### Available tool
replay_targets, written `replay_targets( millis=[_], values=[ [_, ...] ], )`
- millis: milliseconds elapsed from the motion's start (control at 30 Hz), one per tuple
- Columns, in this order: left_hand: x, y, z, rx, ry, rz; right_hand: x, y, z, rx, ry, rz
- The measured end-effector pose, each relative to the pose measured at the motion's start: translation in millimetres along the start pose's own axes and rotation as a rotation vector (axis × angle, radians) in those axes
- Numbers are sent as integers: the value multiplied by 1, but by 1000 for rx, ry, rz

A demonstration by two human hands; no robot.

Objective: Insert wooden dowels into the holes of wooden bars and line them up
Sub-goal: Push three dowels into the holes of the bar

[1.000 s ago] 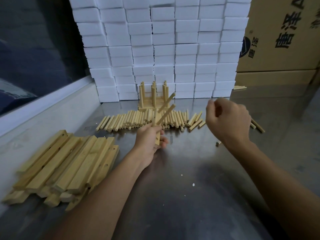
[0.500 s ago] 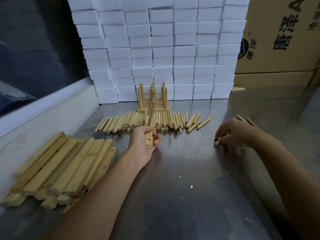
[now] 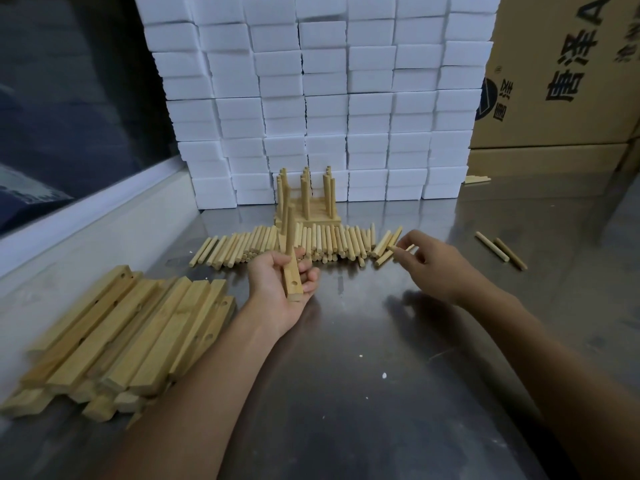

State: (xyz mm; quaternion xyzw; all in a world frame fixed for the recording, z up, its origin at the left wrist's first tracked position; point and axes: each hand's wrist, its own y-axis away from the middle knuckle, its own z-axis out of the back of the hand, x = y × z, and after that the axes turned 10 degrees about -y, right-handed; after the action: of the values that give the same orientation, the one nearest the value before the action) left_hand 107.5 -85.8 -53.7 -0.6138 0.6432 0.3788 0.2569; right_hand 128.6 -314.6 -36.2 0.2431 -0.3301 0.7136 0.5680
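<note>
**Bar in left hand, right hand at the dowel row**

My left hand [image 3: 280, 289] lies palm up above the steel table [image 3: 346, 393], fingers curled round a wooden bar [image 3: 292, 275]. The bar points away from me; one open hole shows near its near end, and dowels stand up from its far part. How many I cannot tell, as they overlap the pieces behind.

My right hand [image 3: 433, 268] is at the right end of the row of loose dowels [image 3: 294, 242]. Thumb and forefinger pinch the end of one dowel [image 3: 394, 248]; the other fingers are loosely bent.

The loose dowels lie side by side across the table, beyond both hands. Behind them, against the stack of white foam blocks [image 3: 322, 98], sit finished bars [image 3: 308, 216] with dowels upright in three groups.

A pile of undowelled bars [image 3: 121, 341] lies at my left, beside the raised table edge. Two stray dowels [image 3: 500, 250] lie well apart to the right. Cardboard boxes [image 3: 568, 81] stand at back right.
</note>
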Motion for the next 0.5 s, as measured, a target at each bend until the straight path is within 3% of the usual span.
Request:
replay_targets(
  millis=[333,500],
  values=[
    [-1,-7,6,19,26,32,14,7,-28,-149,-259,89],
    [0,-7,7,55,51,27,24,7,-35,-136,-535,-12]
  ],
)
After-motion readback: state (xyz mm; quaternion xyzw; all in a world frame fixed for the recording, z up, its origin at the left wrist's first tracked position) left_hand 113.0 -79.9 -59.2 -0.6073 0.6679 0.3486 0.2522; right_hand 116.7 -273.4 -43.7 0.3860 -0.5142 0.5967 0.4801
